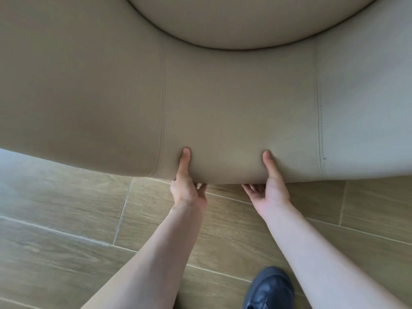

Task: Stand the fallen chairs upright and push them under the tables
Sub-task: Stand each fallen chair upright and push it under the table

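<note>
Two bare forearms reach forward and slightly inward, side by side. The left hand (pixel 187 186) and right hand (pixel 270 188) each grip the same padded edge, thumbs pressed flat on its upper face, fingers curled beneath and mostly hidden. Both wrists look nearly straight. A dark shoe (pixel 270 288) shows on what appears to be the right foot.

place: indoor seating area, type unclear | cues: padded beige chair (pixel 223 97), wood-look tile floor (pixel 66 219)
</note>
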### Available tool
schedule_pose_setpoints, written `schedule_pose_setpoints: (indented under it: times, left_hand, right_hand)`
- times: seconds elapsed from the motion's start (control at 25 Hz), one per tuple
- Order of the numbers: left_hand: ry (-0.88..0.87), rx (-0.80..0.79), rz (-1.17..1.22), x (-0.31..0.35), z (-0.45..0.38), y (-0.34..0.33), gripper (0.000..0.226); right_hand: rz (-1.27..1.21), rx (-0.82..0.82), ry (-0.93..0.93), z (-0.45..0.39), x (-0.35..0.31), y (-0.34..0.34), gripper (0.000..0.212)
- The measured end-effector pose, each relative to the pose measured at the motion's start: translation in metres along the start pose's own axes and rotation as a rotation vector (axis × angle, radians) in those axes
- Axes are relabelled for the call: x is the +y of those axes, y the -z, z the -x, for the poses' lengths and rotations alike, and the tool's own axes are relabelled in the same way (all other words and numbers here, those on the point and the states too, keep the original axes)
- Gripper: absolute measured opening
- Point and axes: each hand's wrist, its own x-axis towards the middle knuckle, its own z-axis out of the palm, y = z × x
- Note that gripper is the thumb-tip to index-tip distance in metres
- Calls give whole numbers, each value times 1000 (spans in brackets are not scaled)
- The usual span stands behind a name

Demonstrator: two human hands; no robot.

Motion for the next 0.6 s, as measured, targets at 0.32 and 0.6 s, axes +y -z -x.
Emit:
schedule_pose_setpoints:
  times: [0.32,0.6]
  left_hand:
    - [88,168,-58,39,134,36,57]
    - [95,242,-110,105,250,37,74]
  right_hand:
    - [127,60,-99,138,-14,33,66]
    - [217,137,-130,275,-47,12,85]
